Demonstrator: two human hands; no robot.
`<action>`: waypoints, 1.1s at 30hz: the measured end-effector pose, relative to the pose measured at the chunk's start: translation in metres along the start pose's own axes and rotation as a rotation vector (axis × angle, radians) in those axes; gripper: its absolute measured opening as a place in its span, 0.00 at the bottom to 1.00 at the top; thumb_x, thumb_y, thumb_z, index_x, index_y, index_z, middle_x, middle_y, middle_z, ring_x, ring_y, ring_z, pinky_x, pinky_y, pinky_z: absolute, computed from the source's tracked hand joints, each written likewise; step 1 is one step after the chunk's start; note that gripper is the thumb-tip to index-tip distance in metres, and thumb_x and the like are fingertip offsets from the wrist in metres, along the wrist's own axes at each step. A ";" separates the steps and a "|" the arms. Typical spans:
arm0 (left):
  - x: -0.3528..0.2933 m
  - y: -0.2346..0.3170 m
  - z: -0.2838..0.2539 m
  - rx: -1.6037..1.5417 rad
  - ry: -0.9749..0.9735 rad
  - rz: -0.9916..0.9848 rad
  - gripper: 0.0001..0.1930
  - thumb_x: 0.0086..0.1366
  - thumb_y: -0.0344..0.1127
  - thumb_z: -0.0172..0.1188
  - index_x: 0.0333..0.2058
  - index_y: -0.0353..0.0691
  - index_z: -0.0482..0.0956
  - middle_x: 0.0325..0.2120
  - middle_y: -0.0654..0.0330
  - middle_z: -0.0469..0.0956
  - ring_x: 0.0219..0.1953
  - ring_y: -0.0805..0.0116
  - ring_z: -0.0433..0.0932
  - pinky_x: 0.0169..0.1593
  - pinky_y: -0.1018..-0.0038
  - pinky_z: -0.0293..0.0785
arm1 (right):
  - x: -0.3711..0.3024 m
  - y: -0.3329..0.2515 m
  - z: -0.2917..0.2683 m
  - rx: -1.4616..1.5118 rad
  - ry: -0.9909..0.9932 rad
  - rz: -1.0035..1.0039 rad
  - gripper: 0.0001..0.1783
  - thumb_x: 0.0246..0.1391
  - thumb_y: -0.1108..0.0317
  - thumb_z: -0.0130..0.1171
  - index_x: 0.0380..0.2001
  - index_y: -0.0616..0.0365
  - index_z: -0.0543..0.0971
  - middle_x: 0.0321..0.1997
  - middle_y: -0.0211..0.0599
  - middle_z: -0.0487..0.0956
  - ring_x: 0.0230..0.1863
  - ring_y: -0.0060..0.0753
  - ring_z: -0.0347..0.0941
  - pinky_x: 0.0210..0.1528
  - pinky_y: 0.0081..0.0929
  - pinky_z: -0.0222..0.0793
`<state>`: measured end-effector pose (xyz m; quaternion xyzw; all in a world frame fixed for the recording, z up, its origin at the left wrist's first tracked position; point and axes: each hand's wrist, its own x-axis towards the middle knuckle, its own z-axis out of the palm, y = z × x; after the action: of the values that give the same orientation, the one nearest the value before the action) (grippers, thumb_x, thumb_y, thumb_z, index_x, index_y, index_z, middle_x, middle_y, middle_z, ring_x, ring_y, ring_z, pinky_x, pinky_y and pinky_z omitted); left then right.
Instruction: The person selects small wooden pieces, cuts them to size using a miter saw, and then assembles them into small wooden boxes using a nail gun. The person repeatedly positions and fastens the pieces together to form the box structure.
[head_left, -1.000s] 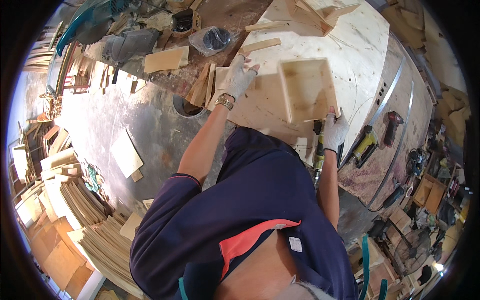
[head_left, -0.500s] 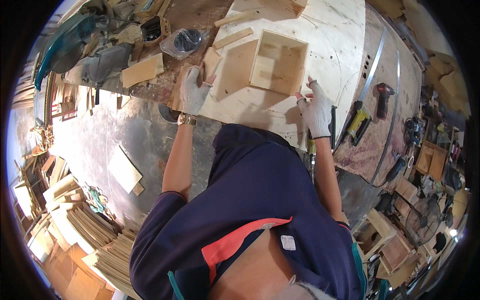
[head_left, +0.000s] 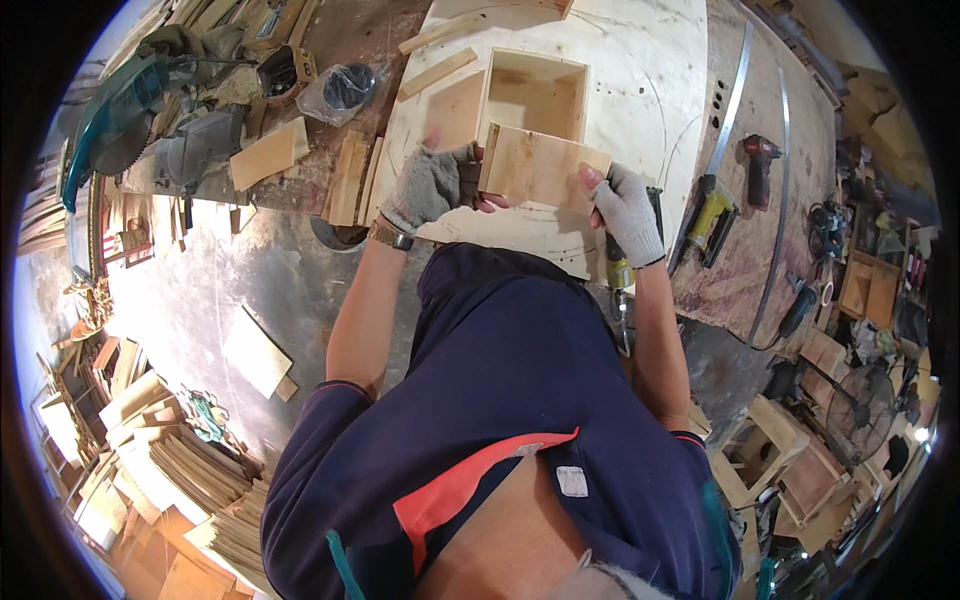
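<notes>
Small board held at the near side of an open wooden box

Person at the bench, both hands gloved, fingertips bare. Right hand (head_left: 628, 212) grasps the right end of a small board (head_left: 545, 170), thumb on top. Left hand (head_left: 430, 188) is at the board's left end, fingers partly curled against it, thumb up and away from the wood; from here I can't tell whether it grips or only steadies. Board sits between the two hands, in front of the person, overlapping the near part of the box (head_left: 537, 65); can't tell if the two touch.

Box lies open side up on a pale plywood sheet (head_left: 650, 110). Two thin wood strips (head_left: 437, 75) lie left of it, beyond the left hand; more offcuts (head_left: 348, 180) by the sheet's left edge. Yellow-green nail gun (head_left: 712, 222) and a red-and-black drill (head_left: 760, 172) to the right, near a long metal strip (head_left: 738, 95). Another yellow-green tool (head_left: 620, 272) just below the right hand, partly hidden.

Far left: a teal saw (head_left: 118, 128), blade showing, and a clear plastic bag (head_left: 345, 95) with something dark and round inside. Stacked thin boards (head_left: 195, 465) at lower left, a fan (head_left: 852, 412) at lower right.
</notes>
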<state>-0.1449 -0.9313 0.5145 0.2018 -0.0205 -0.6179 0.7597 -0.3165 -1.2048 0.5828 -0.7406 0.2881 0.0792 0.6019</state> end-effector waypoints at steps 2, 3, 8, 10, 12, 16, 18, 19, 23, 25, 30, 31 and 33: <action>-0.001 -0.005 -0.003 0.019 0.058 -0.013 0.44 0.78 0.70 0.35 0.62 0.29 0.72 0.54 0.33 0.80 0.51 0.30 0.83 0.51 0.53 0.81 | -0.005 -0.006 -0.002 0.006 0.002 0.028 0.30 0.70 0.42 0.60 0.43 0.65 0.81 0.20 0.22 0.72 0.18 0.14 0.71 0.23 0.19 0.66; -0.003 -0.008 -0.003 0.089 0.106 0.000 0.41 0.79 0.68 0.36 0.63 0.30 0.72 0.54 0.34 0.81 0.51 0.31 0.83 0.51 0.54 0.82 | -0.007 -0.006 -0.002 0.009 0.003 0.042 0.31 0.70 0.40 0.58 0.43 0.65 0.81 0.20 0.22 0.71 0.18 0.14 0.71 0.22 0.19 0.65; -0.005 -0.012 0.002 0.328 0.162 0.098 0.30 0.81 0.57 0.47 0.64 0.35 0.73 0.53 0.41 0.83 0.51 0.46 0.86 0.52 0.60 0.82 | -0.004 0.004 0.004 0.083 0.040 0.122 0.32 0.70 0.36 0.56 0.43 0.60 0.82 0.18 0.22 0.71 0.15 0.15 0.67 0.19 0.19 0.59; 0.007 -0.016 0.031 0.337 0.346 0.263 0.29 0.80 0.55 0.52 0.62 0.35 0.75 0.51 0.47 0.84 0.49 0.56 0.86 0.51 0.65 0.82 | -0.003 0.004 0.007 0.102 0.037 0.134 0.33 0.70 0.36 0.57 0.45 0.61 0.82 0.20 0.23 0.71 0.15 0.15 0.67 0.19 0.19 0.59; 0.011 -0.017 0.038 0.356 0.448 0.350 0.26 0.78 0.53 0.56 0.59 0.36 0.78 0.49 0.53 0.85 0.48 0.63 0.85 0.49 0.68 0.81 | -0.005 -0.001 0.009 0.118 0.042 0.147 0.32 0.70 0.38 0.57 0.48 0.62 0.81 0.21 0.23 0.72 0.15 0.14 0.66 0.19 0.19 0.59; 0.009 -0.012 0.003 0.339 0.452 0.301 0.18 0.76 0.48 0.63 0.49 0.38 0.83 0.42 0.61 0.84 0.46 0.71 0.84 0.48 0.72 0.80 | 0.003 0.010 0.009 0.176 -0.048 0.106 0.31 0.71 0.42 0.59 0.51 0.64 0.81 0.23 0.22 0.71 0.15 0.13 0.63 0.19 0.17 0.58; 0.010 -0.014 -0.004 0.270 0.419 0.277 0.15 0.75 0.46 0.63 0.45 0.39 0.83 0.41 0.63 0.84 0.44 0.72 0.83 0.48 0.73 0.80 | 0.005 0.013 0.010 0.247 -0.080 0.120 0.30 0.71 0.44 0.60 0.52 0.65 0.81 0.23 0.22 0.71 0.15 0.13 0.62 0.18 0.16 0.58; 0.012 -0.017 -0.007 0.223 0.400 0.281 0.14 0.75 0.46 0.64 0.43 0.40 0.83 0.40 0.64 0.83 0.43 0.73 0.82 0.47 0.74 0.80 | 0.004 0.011 0.009 0.265 -0.072 0.113 0.31 0.71 0.44 0.61 0.53 0.67 0.80 0.23 0.21 0.70 0.15 0.13 0.62 0.17 0.17 0.57; 0.017 -0.022 -0.009 0.147 0.268 0.278 0.14 0.77 0.46 0.61 0.38 0.41 0.80 0.37 0.67 0.78 0.40 0.75 0.77 0.47 0.73 0.78 | 0.004 0.006 0.009 0.362 -0.087 0.243 0.29 0.71 0.43 0.61 0.45 0.66 0.79 0.21 0.23 0.69 0.15 0.14 0.60 0.17 0.18 0.58; 0.017 -0.023 -0.018 0.170 0.153 0.257 0.14 0.79 0.46 0.58 0.36 0.42 0.77 0.36 0.68 0.75 0.41 0.75 0.74 0.47 0.73 0.76 | 0.004 0.010 0.009 0.456 -0.159 0.272 0.28 0.70 0.44 0.62 0.43 0.64 0.78 0.21 0.23 0.68 0.15 0.14 0.59 0.17 0.19 0.57; 0.025 -0.040 0.016 0.257 0.244 0.259 0.13 0.79 0.44 0.59 0.40 0.40 0.77 0.35 0.68 0.77 0.37 0.78 0.76 0.42 0.76 0.77 | 0.005 0.020 0.021 0.552 -0.312 0.271 0.25 0.69 0.45 0.63 0.42 0.61 0.77 0.21 0.22 0.68 0.14 0.14 0.58 0.15 0.19 0.56; 0.022 -0.044 0.023 0.284 0.364 0.237 0.12 0.78 0.44 0.60 0.41 0.40 0.78 0.35 0.68 0.78 0.36 0.78 0.77 0.41 0.77 0.78 | 0.004 0.017 0.023 0.581 -0.340 0.260 0.24 0.70 0.46 0.63 0.44 0.61 0.77 0.22 0.22 0.69 0.14 0.14 0.59 0.14 0.18 0.56; 0.020 -0.054 0.033 0.346 0.637 0.260 0.13 0.79 0.44 0.59 0.42 0.39 0.78 0.35 0.68 0.81 0.36 0.77 0.80 0.39 0.77 0.79 | 0.002 0.016 0.027 0.628 -0.309 0.274 0.23 0.70 0.48 0.62 0.46 0.60 0.78 0.23 0.22 0.70 0.15 0.13 0.61 0.14 0.18 0.56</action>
<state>-0.1996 -0.9675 0.5230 0.5046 0.0873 -0.4102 0.7547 -0.3171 -1.1818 0.5612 -0.4538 0.3006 0.1773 0.8199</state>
